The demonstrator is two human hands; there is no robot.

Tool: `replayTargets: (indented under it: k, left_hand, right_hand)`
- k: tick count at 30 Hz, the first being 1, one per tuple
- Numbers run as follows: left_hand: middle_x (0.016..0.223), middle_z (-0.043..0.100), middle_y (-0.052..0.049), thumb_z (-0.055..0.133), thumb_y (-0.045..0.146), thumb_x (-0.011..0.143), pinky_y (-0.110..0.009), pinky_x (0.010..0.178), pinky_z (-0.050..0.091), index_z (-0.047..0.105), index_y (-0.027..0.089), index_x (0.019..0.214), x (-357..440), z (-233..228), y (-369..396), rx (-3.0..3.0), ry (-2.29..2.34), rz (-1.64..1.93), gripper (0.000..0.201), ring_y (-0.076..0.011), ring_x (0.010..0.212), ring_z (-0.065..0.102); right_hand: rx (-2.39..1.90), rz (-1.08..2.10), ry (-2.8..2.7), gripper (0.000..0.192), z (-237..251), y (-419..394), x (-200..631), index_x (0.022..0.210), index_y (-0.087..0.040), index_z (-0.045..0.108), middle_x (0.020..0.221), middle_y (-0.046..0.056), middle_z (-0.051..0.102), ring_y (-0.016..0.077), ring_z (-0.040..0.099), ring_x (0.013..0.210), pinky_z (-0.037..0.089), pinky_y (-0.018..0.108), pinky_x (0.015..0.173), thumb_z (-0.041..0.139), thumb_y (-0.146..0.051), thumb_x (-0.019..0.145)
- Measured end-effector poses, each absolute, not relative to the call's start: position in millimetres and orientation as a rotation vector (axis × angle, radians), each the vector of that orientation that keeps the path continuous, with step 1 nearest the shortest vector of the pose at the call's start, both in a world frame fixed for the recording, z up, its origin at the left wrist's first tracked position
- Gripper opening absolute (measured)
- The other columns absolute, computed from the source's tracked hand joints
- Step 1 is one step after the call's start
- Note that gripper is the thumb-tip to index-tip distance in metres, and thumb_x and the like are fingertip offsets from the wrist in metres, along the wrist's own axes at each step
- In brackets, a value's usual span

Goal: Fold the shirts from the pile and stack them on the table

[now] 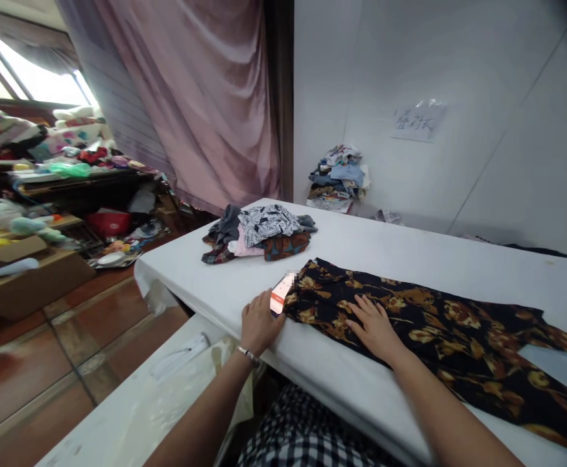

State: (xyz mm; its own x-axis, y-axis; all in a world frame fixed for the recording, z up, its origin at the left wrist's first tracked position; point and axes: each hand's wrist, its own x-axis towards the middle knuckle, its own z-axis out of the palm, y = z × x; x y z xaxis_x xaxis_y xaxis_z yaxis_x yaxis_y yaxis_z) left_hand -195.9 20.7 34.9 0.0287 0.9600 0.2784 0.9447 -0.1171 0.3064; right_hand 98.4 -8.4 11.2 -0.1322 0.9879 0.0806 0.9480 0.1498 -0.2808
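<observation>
A black garment with a gold flower print (439,324) lies spread flat along the white table (400,253). My right hand (373,326) rests palm down on its left end, fingers apart. My left hand (259,321) sits on the table's near edge just left of the garment, fingers curled at a red and white tag (281,293) fixed to the cloth's end. A bracelet is on my left wrist.
A heap of folded clothes (259,233) lies at the table's far left. More clothes (338,176) are stacked by the white wall. A lower white surface (142,402) stands left of me. Cluttered shelves and boxes (35,214) line the left side over a red tiled floor.
</observation>
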Motion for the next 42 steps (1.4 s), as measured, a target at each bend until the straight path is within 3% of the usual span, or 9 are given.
replayTargets:
  k: [10,20,25,29,33,39,42]
  left_hand:
    - [0.133,0.056,-0.016,0.052,0.045,0.083,-0.045,0.092,0.041,0.04,0.015,0.137,-200,42,27,2.257,2.116,0.569,0.063,-0.0326,0.117,0.054]
    - [0.142,0.049,-0.015,0.052,0.039,0.08,-0.048,0.097,0.04,0.037,0.016,0.14,-268,49,32,2.144,2.273,0.485,0.066,-0.0336,0.123,0.05]
    - [0.143,0.047,-0.015,0.052,0.035,0.081,-0.044,0.101,0.04,0.036,0.014,0.141,-284,53,38,2.156,2.227,0.503,0.066,-0.031,0.125,0.049]
    - [0.142,0.047,-0.018,0.054,0.031,0.081,-0.05,0.105,0.037,0.041,0.013,0.137,-259,45,31,2.301,2.164,0.673,0.06,-0.0318,0.13,0.044]
    - [0.135,0.054,-0.014,0.055,0.036,0.084,-0.043,0.103,0.042,0.044,0.017,0.133,-203,36,25,2.461,1.752,0.882,0.054,-0.0266,0.125,0.05]
    - [0.137,0.05,-0.016,0.046,0.048,0.088,-0.038,0.1,0.041,0.043,0.015,0.131,-138,51,64,2.316,1.838,0.569,0.054,-0.0274,0.124,0.049]
    - [0.128,0.056,-0.018,0.047,0.051,0.086,-0.041,0.092,0.043,0.046,0.014,0.126,-124,57,90,2.252,1.902,0.466,0.054,-0.0317,0.117,0.054]
  right_hand:
    - [-1.886,0.297,-2.183,0.051,17,-11,100,0.139,-0.024,0.048,0.153,0.007,0.032,0.024,0.02,0.144,0.016,0.048,0.116,0.039,-0.043,0.093]
    - [-1.821,0.233,-2.187,0.049,4,-7,105,0.138,-0.03,0.048,0.152,0.006,0.035,0.0239,0.025,0.143,0.018,0.049,0.115,0.04,-0.045,0.092]
    - [-1.828,0.233,-2.189,0.049,3,-7,105,0.138,-0.028,0.049,0.152,0.006,0.035,0.0243,0.024,0.143,0.018,0.048,0.115,0.039,-0.045,0.092]
    - [-1.82,0.246,-2.182,0.051,4,-8,104,0.139,-0.028,0.048,0.152,0.006,0.034,0.0239,0.024,0.143,0.017,0.048,0.115,0.039,-0.046,0.092]
    - [-1.841,0.27,-2.176,0.051,6,-8,104,0.138,-0.025,0.049,0.152,0.007,0.034,0.0242,0.024,0.143,0.016,0.049,0.115,0.038,-0.046,0.093]
    - [-1.821,0.235,-2.185,0.05,13,-11,101,0.14,-0.025,0.047,0.152,0.008,0.034,0.0251,0.022,0.143,0.016,0.051,0.115,0.038,-0.043,0.093]
    - [-1.763,0.193,-2.192,0.051,18,-15,97,0.14,-0.025,0.046,0.153,0.008,0.032,0.0256,0.021,0.144,0.014,0.052,0.114,0.039,-0.044,0.094]
